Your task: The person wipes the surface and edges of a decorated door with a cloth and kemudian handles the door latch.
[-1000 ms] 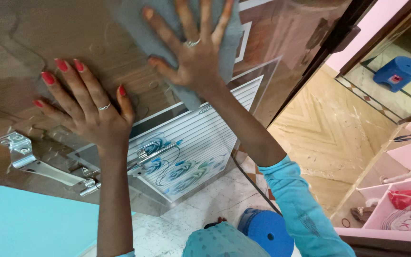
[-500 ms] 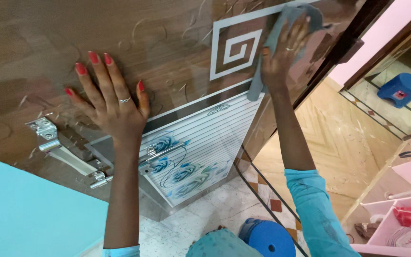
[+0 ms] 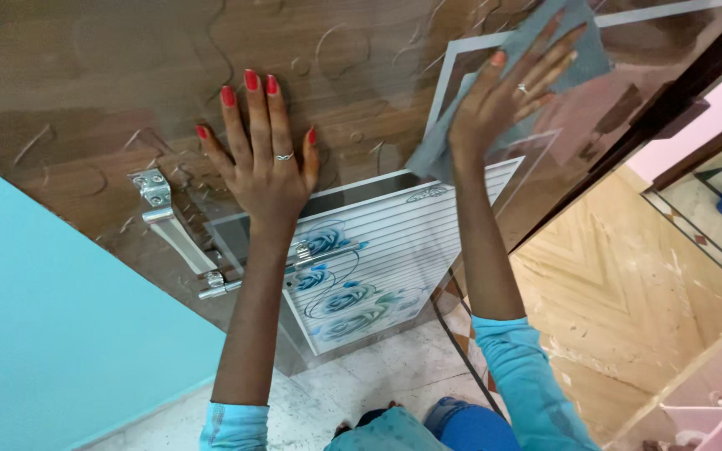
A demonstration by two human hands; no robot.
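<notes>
Brown, glossy wood-grain door (image 3: 110, 75) with pale inlaid lines fills the upper view. Left hand (image 3: 265, 163) lies flat on it, fingers spread, above a silver metal handle (image 3: 179, 234). Right hand (image 3: 503, 96), well apart, presses a grey-blue cloth (image 3: 578, 50) open-palmed against the door's right side.

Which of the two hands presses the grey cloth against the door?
The right hand presses the grey cloth; the left hand lies bare and flat on the brown door.
</notes>
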